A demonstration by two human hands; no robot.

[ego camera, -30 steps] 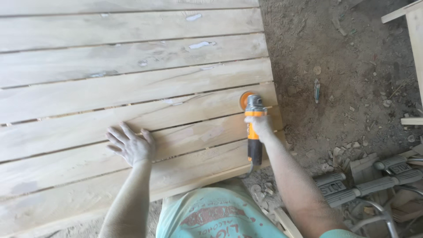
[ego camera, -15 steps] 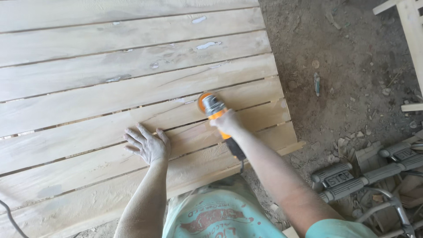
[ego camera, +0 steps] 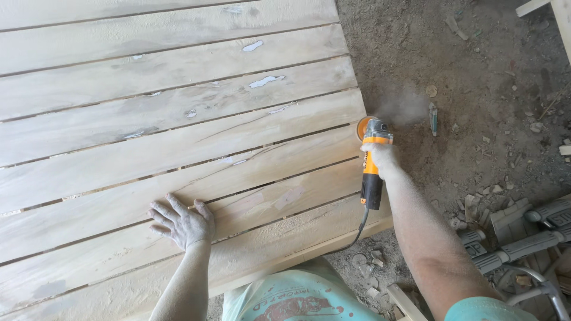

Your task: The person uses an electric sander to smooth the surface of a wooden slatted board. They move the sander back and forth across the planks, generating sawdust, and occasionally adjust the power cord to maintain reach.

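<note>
At the right-hand edge of the slatted wooden panel [ego camera: 178,137], the right hand [ego camera: 380,159] holds an orange and black angle grinder [ego camera: 370,169]. Its grip is wrapped tight round the tool body, fingers pressed together on the orange housing. The sanding disc [ego camera: 363,126] sits on the panel's edge, where one plank ends, with the tool body pointing back toward the person. A puff of dust [ego camera: 404,107] hangs just beyond the disc, over the dirt floor [ego camera: 476,89]; this indicates that the disc is spinning and cutting. The black power cord [ego camera: 357,232] leaves the tool's rear end and drops over the near edge of the panel.

The left hand [ego camera: 181,223] lies flat on a near plank, well apart from the grinder, fingers spread, palm down. It holds nothing and appears to brace the panel.

Step in hand, as judged: surface sanding at the plank ends along the right edge. Pale patches and rough spots show on the farther planks.

Requirements for the next move, as judged:
- Keep the disc flat to the wood, so that the edge is not gouged.
- Keep the cord behind the tool and clear of the disc.
- Keep the bracing hand well apart from the disc path.

Grey tool handles [ego camera: 523,241] lie on the floor to the right, untouched.
</note>
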